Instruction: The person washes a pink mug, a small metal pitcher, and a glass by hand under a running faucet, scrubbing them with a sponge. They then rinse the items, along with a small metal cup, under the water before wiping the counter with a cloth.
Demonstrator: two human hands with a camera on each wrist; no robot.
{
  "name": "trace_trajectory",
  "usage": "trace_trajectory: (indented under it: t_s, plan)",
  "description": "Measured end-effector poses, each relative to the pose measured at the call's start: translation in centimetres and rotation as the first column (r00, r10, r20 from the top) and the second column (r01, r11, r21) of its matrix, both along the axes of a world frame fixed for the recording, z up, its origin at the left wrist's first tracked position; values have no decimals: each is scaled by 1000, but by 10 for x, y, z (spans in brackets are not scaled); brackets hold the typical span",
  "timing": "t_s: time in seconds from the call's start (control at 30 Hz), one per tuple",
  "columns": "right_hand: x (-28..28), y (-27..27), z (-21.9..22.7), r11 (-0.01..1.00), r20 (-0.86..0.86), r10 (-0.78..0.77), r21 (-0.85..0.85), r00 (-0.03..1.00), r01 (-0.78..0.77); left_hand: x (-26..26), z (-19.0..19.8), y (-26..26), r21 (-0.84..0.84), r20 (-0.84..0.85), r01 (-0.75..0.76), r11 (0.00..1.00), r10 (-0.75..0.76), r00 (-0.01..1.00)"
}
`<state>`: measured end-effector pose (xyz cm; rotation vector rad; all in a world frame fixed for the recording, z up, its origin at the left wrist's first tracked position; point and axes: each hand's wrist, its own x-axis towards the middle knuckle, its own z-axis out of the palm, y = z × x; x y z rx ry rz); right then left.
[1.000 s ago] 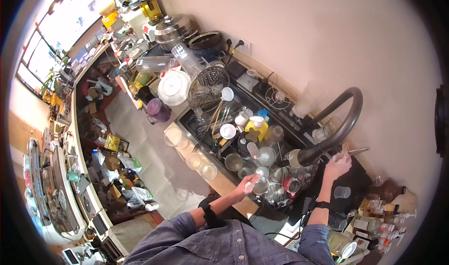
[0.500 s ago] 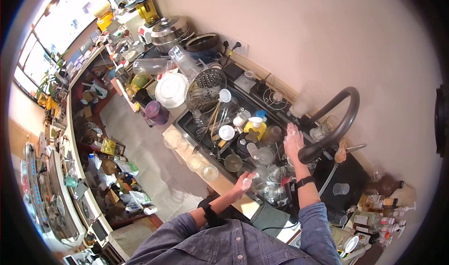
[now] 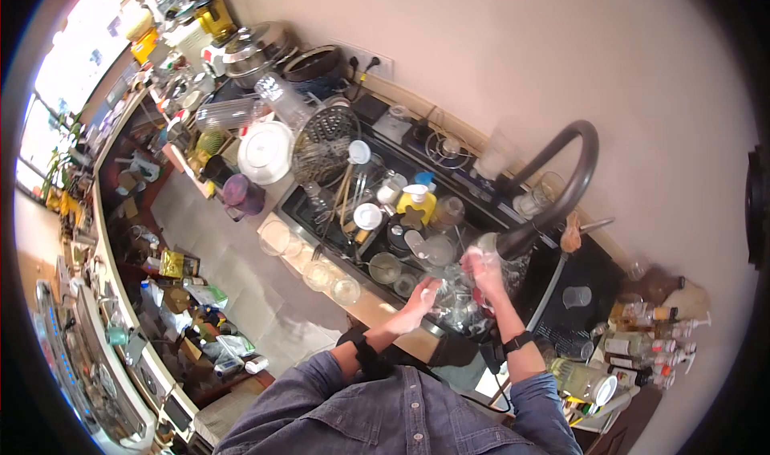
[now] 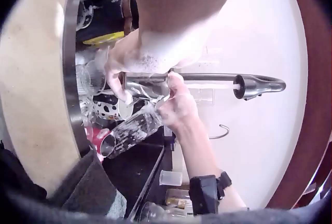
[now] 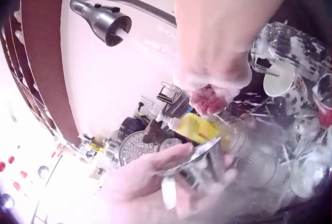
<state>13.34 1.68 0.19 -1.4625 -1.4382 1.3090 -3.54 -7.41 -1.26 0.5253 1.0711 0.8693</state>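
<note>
My left hand [image 3: 420, 302] holds a shiny clear glass [image 5: 199, 167] over the sink, fingers and thumb around its side. Close by, my right hand [image 3: 484, 270] hangs under the tap [image 3: 553, 206] with foam on its skin. In the right wrist view its fingers are loosely bent, with nothing seen between them. A white stream [image 4: 218, 85] runs from the spout towards the hands. Below them lie a foamy glass [image 4: 136, 130], a spotted cup [image 4: 115, 108] and a red cup [image 4: 98, 141].
A yellow pump bottle [image 3: 417, 206] stands behind the glasses, beside a white-lidded jar [image 3: 367, 217]. Further left are a perforated metal disc [image 3: 327, 146], a white plate [image 3: 266, 152] and a purple jug [image 3: 243, 195]. Several bottles [image 3: 642, 347] crowd the right, and glass bowls [image 3: 321, 274] line the front edge.
My right hand has moved left from the tap lever to under the spout, near my left hand. A tan, bunched thing now shows by the lever. My left hand keeps the glass.
</note>
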Motion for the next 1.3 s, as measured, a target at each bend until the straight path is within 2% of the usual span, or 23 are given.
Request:
trace_trajectory:
  t_s: [0.03, 0.07, 0.17, 0.27, 0.37, 0.43, 0.57, 0.6, 0.63, 0.67, 0.7, 0.73, 0.77, 0.8, 0.83, 0.9, 0.97, 1.03, 1.07, 1.13, 1.17, 1.2, 1.3]
  plan:
    - [-9, -6, 14, 989, -212, -90, -134, 973, 62, 6, 3, 5, -21, -14, 28, 999, -28, 1000]
    - [-16, -8, 21, 977, -259, -152, -186, 954, 105, 13, -11, 8, -59, -42, 19, 998, -22, 999]
    - [-18, -6, 16, 961, -281, -230, -219, 932, 171, 26, 3, 24, -111, -86, 27, 993, -37, 996]
    - [-25, -5, 27, 951, -114, -288, -150, 951, 270, 35, -12, 42, -61, -45, 49, 997, -51, 998]
    - [-23, -13, 30, 969, 123, -204, 168, 971, 182, 49, 0, 61, -37, 94, 26, 999, -23, 995]
    - [-22, -22, 39, 892, 259, -288, 422, 922, 160, 54, 6, 80, -108, 121, 103, 989, -89, 989]
    - [-5, -30, 23, 925, 376, -210, 377, 903, 59, 80, 20, 92, -62, 71, 1, 998, 3, 997]
    - [-5, -31, 24, 930, 396, -220, 360, 892, 70, 93, -54, 106, -11, 54, -39, 999, 39, 998]
    - [-4, -32, 23, 937, 415, -225, 341, 881, 78, 96, -52, 104, 199, -145, 20, 980, 9, 989]
    - [-4, -34, 10, 892, 339, -310, 426, 888, 149, 97, -43, 100, 384, -340, 115, 916, 24, 940]
    - [-4, -31, 0, 881, 212, -382, 377, 900, 285, 95, -30, 96, 530, -512, 238, 814, 83, 855]
    - [-4, -28, -9, 859, 87, -453, 309, 887, 409, 91, 5, 92, 658, -509, 241, 714, 186, 840]
    - [-7, -27, -7, 826, -33, -524, 223, 851, 517, 89, 5, 97, 680, -525, 261, 685, 207, 826]
    - [-7, -27, -4, 823, -294, -566, -142, 771, 550, 87, 5, 101, 701, -538, 281, 655, 228, 811]
    - [-10, -27, -1, 788, -300, -615, -193, 730, 584, 85, 5, 105, 720, -550, 302, 625, 250, 797]
    - [-19, -25, 6, 709, -302, -705, -291, 641, 643, 80, 14, 108, 601, -614, 352, 717, 133, 778]
    - [-19, -20, -1, 730, -62, -683, -94, 728, 677, 78, 7, 113, 440, -671, 444, 780, -43, 740]
    - [-22, -11, -12, 752, 169, -658, 104, 733, 651, 80, -3, 114, 347, -516, 193, 918, 15, 856]
    - [-32, -13, 20, 787, 213, -615, 229, 759, 573, 80, -9, 113, 273, -439, 68, 960, 61, 896]
    - [-37, -2, 17, 882, 344, -464, 269, 816, 388, 73, -26, 112, 5, -70, -64, 998, 64, 996]
    - [-40, 4, 20, 917, 407, -382, 280, 830, 285, 67, -25, 110, -143, 117, -92, 985, 109, 987]
    - [-41, 7, 32, 967, 554, -250, 189, 794, 172, 64, -24, 105, -153, 311, -95, 984, 139, 940]
    - [-46, 17, 25, 991, 641, -98, 130, 761, 18, 51, 3, 98, -258, 240, -116, 959, 180, 954]
